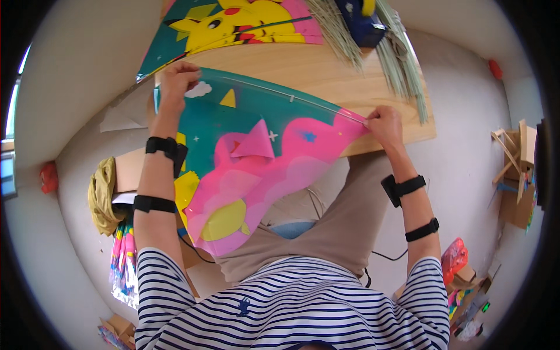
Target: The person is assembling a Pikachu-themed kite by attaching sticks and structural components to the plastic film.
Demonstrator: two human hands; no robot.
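Observation:
A thin green and pink kite sail (pixel 315 151) hangs between my hands, its upper edge pulled taut over the near side of the wooden table. A slim pale rod (pixel 291 98) runs along that edge. My left hand (pixel 179 81) pinches the green corner at the left. At the other end, my right hand (pixel 385 125) has its fingers closed on the pink corner, by the tip of the rod. The lower part of the sail, with a yellow oval patch, drapes over my lap. A small pink flap stands up from its middle.
Another kite sail (pixel 251 26) with a yellow cartoon figure lies at the far side of the wooden table (pixel 396 125). Bundles of thin pale green sticks (pixel 402 64) rest at the far right, beside a dark blue object (pixel 361 26) with a yellow roll. Cardboard boxes (pixel 518 204) stand to the right.

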